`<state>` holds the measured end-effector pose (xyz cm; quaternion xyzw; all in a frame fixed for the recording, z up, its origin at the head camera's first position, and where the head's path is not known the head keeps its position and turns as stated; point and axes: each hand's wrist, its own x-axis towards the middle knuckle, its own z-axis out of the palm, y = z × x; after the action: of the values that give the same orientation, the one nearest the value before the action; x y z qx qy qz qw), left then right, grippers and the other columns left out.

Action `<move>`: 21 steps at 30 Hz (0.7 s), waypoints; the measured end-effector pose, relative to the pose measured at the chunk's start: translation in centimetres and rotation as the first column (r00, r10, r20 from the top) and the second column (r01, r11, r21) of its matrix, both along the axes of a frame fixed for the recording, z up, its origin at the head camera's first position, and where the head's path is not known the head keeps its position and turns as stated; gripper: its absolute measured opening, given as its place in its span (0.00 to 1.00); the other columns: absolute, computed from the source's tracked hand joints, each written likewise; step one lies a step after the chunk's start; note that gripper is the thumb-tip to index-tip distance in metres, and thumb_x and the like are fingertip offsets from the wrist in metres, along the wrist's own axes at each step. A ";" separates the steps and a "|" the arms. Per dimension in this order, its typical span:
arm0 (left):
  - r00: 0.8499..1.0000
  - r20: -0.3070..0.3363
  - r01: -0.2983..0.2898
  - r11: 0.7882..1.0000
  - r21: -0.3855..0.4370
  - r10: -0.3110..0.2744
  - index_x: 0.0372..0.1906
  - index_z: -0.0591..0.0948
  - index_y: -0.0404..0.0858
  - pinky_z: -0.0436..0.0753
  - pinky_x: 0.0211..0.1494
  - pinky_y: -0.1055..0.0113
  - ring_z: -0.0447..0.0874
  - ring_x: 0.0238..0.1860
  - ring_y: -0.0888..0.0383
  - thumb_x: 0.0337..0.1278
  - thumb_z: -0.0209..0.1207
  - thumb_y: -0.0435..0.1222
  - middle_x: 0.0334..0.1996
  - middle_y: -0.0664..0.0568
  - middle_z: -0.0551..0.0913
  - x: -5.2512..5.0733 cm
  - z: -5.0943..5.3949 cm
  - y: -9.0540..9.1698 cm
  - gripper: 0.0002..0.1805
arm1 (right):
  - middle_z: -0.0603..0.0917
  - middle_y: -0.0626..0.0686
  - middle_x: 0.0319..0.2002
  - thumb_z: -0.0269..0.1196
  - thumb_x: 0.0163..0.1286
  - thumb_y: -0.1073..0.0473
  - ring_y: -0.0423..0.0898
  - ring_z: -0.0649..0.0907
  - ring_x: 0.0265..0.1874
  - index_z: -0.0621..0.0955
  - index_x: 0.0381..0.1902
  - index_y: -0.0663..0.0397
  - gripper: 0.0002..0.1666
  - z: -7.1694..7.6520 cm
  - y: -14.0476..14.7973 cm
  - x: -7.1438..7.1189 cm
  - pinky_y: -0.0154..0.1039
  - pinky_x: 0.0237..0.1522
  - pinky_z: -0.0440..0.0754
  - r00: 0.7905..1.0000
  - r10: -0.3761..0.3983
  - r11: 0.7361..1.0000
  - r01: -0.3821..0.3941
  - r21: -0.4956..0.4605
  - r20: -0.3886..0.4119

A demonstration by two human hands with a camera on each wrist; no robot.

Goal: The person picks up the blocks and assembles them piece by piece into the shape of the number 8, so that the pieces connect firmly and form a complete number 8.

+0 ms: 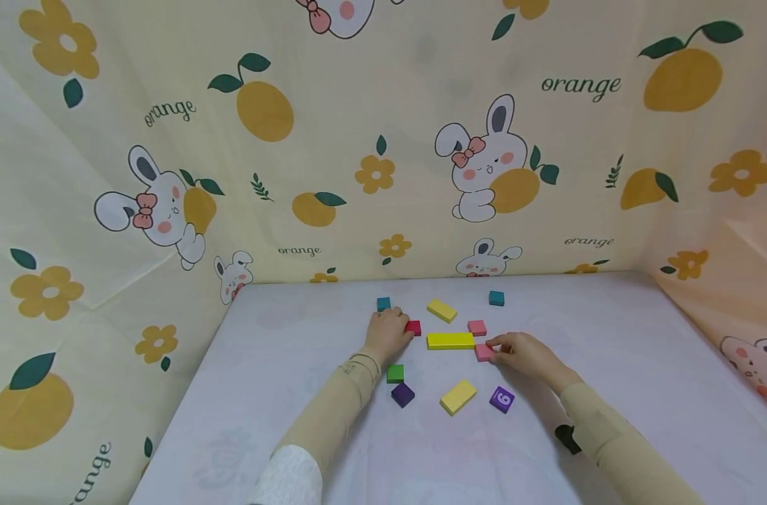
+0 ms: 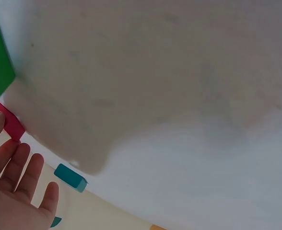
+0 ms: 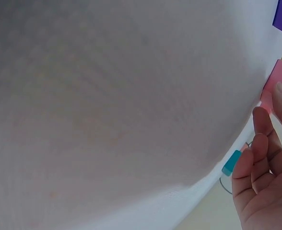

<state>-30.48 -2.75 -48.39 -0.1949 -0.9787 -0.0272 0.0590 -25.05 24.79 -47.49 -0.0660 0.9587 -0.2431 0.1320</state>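
My left hand (image 1: 388, 333) pinches a red block (image 1: 413, 327) between thumb and forefinger; the left wrist view shows the thumb on the red block (image 2: 7, 120) and the other fingers spread. My right hand (image 1: 525, 354) pinches a pink block (image 1: 484, 353) at its right side, at the right end of a long yellow block (image 1: 450, 341). Behind it lies a second pink block (image 1: 477, 327). In the right wrist view the thumb and forefinger hold the pink block (image 3: 276, 79). A teal block (image 1: 383, 304) sits just beyond the left fingers.
Nearer me lie a green block (image 1: 395, 374), a dark purple block (image 1: 403, 395), a yellow block (image 1: 458, 397) and a purple block marked 6 (image 1: 502, 399). Farther back are another yellow block (image 1: 442, 311) and a teal block (image 1: 496, 299). A patterned cloth (image 1: 333, 140) stands behind the white table (image 1: 263, 365).
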 end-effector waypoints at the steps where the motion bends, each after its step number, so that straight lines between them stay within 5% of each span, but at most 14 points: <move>1: 1.000 0.000 0.002 1.000 -0.002 -0.002 0.45 0.82 0.44 0.75 0.55 0.57 0.78 0.46 0.55 0.60 0.56 0.48 0.43 0.53 0.82 0.0 0.0 0.1 0.15 | 0.80 0.51 0.35 0.63 0.62 0.55 0.45 0.74 0.34 0.79 0.54 0.51 0.22 0.0 0.0 0.0 0.37 0.38 0.77 1.000 0.000 1.000 0.000 -0.001 0.001; 21: 0.999 0.026 0.038 0.999 -0.019 -0.038 0.49 0.81 0.45 0.74 0.56 0.58 0.76 0.46 0.56 0.60 0.55 0.50 0.44 0.54 0.81 0.1 -0.3 0.7 0.18 | 0.80 0.50 0.34 0.63 0.62 0.54 0.45 0.74 0.33 0.79 0.55 0.51 0.22 -0.1 0.1 0.1 0.36 0.37 0.76 1.000 -0.003 1.000 0.003 -0.005 0.008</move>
<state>-30.33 -2.02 -48.64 -0.2135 -0.9757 -0.0212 0.0442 -24.93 24.84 -47.63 -0.0640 0.9577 -0.2461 0.1351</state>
